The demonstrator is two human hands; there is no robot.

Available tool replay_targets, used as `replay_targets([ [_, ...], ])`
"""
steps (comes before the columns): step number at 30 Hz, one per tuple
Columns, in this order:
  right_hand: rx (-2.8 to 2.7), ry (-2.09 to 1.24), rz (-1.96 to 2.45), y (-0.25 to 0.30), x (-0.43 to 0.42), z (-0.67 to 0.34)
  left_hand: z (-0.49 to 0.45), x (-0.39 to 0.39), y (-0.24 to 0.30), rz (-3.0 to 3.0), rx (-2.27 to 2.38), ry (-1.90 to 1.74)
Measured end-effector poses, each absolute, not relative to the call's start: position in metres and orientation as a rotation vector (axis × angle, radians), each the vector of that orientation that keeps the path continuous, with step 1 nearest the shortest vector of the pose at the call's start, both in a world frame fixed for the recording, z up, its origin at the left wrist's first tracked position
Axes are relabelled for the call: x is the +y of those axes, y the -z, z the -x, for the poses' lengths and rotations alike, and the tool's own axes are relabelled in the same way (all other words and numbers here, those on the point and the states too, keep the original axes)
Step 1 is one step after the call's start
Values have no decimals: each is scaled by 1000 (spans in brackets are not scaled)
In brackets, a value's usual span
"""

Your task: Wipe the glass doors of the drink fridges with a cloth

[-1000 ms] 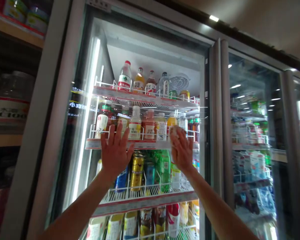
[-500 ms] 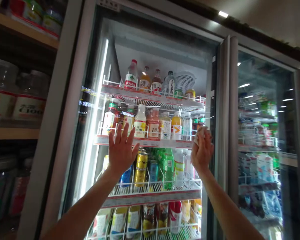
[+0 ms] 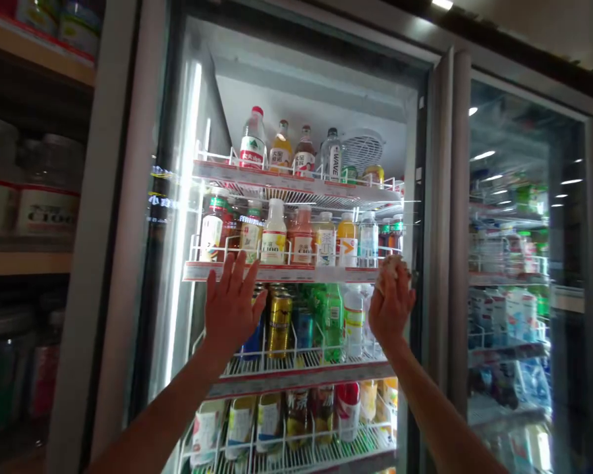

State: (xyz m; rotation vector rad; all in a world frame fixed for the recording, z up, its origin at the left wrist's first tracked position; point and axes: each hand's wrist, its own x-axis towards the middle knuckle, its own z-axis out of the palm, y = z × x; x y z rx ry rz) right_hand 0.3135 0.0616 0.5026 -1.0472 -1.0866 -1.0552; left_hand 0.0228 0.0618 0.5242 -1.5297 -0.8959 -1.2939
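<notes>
Pressing over a crumpled, light cloth [image 3: 394,264], the right hand [image 3: 391,308] holds it bunched beneath its fingers, the fingertips pointing up. The cloth shows around and just above those fingers, in front of the right end of the second shelf [image 3: 301,273], near the upright frame [image 3: 439,197] at the right of the glass door [image 3: 301,79]. Its bulk juts upward beyond the fingertips; with the hand covering so much of it, its long axis cannot be told. The door itself stands closed, its long axis upright though leaning slightly in this view. Compared with one second ago, when the cloth was in front of the orange juice bottle [image 3: 346,240], it now sits farther right, by the door's edge; from half a second ago its place has barely changed. The left hand's fingertips overlap less of the bottles than they did then. That left hand [image 3: 231,306] is bare, palm facing the door, fingers upright and a little spread, thumb apart; whether it touches the glass cannot be told. It is left of the gold can [image 3: 279,322]. Both forearms reach forward and upward from the lower corners, slanting inward, wrists well apart.
</notes>
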Motion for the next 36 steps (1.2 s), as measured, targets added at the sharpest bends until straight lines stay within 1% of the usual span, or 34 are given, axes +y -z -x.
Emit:
replay_targets([
  [2,-1062,1026,1039,-501,63,-304,-24,63,-520,1512,-894,1306],
  [6,-1440,1121,927,-485,55,-246,-25,64,-518,1491,-880,1326],
  [8,-1538,1155,895,-481,52,-236,-23,64,-518,1488,-871,1319],
  [10,-1456,1151,910,-485,53,-251,-17,63,-516,1484,-857,1286],
  [13,-1157,1092,966,-502,62,-287,-8,62,-510,1488,-836,1218],
  [16,-1055,1043,950,-511,66,-280,-5,62,-505,1483,-840,1197],
  [18,-1215,1073,891,-505,62,-249,-6,62,-505,1478,-842,1200],
  [20,-1515,1144,819,-496,55,-216,-5,61,-505,1488,-829,1199],
  [22,-1649,1177,781,-491,52,-201,1,60,-506,1502,-833,1204],
  [27,-1254,1066,877,-515,64,-226,34,58,-508,1425,-993,1277],
  [29,-1177,1026,895,-521,67,-221,43,59,-508,1424,-1018,1290],
  [31,-1280,1029,877,-514,64,-197,46,59,-508,1430,-1015,1302],
  [34,-1639,1135,725,-492,52,-156,45,60,-507,1427,-999,1314],
  [36,-1768,1194,661,-484,48,-150,45,60,-507,1430,-1000,1305],
])
